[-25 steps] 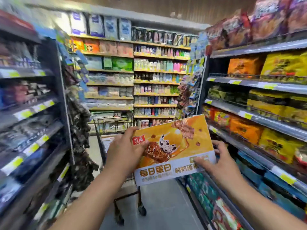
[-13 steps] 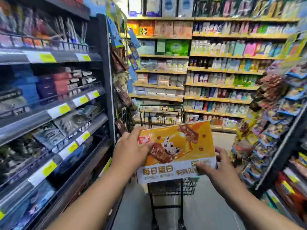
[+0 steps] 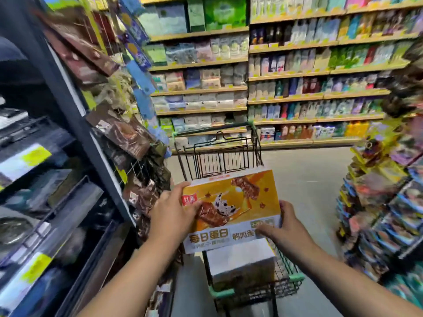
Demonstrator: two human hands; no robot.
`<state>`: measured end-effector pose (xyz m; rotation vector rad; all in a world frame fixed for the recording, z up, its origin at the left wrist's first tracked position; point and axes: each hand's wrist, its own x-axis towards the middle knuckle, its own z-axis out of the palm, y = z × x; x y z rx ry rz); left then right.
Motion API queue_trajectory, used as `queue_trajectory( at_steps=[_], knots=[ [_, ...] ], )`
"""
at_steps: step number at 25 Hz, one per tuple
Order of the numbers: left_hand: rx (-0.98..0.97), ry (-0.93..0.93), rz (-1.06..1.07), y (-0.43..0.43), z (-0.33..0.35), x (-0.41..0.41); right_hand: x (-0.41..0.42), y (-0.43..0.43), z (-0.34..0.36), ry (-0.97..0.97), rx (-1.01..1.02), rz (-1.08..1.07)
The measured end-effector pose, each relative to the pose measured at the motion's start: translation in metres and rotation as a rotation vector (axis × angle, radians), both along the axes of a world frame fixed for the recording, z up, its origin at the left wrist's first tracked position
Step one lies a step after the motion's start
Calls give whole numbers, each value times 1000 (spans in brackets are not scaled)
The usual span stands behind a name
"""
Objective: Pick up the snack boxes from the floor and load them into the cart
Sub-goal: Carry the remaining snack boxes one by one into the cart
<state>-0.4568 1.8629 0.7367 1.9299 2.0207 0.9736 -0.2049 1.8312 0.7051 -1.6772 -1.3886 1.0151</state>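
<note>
I hold a flat orange and white snack box (image 3: 238,202) with both hands, face up and tilted toward me. My left hand (image 3: 171,216) grips its left edge, thumb on top. My right hand (image 3: 283,229) grips its lower right corner. The box hangs just above the black wire cart (image 3: 219,154), over its near end. Under it, inside the cart's basket, lies another pale box (image 3: 242,264). The cart has green corner bumpers and its handle is at the far side.
A dark shelf unit with hanging snack packets (image 3: 128,133) stands close on the left. A rack of colourful packets (image 3: 384,202) crowds the right. Stocked wooden shelves (image 3: 286,97) line the back wall. Grey floor (image 3: 309,184) lies open to the cart's right.
The view has turned and come closer to the cart. The box has come down from chest height to just over the cart's basket. Both hands keep their grip.
</note>
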Motion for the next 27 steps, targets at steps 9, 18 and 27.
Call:
queue_trajectory(
  at_steps=[9,18,27],
  knots=[
    [-34,-56,189,248,-92,-10,-19,277,-82,44,-131,68],
    [72,-39,217,443,-240,-41,-70,486,-251,59,-9,-14],
    [111,75,186,488,-299,-50,-89,540,-317,-48,-123,-17]
  ],
)
